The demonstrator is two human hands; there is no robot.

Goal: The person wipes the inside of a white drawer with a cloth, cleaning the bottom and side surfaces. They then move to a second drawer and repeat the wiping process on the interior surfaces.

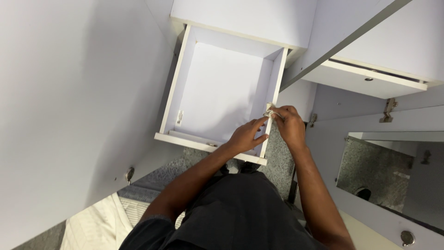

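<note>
Both hands [273, 127] pinch small white item [268, 111], mostly hidden, at drawer [217, 92] wall.

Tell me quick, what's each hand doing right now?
Left hand: fingers pinched on a small white piece at the drawer's right side wall.
Right hand: fingers closed on the same piece.

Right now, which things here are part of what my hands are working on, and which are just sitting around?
In hand:
- small white piece, pinched by left hand and right hand
- open white drawer, at whose right side wall both hands work

Just about:
- round lock on the left door
- metal hinge
- mirror
- small fitting inside the drawer
</note>
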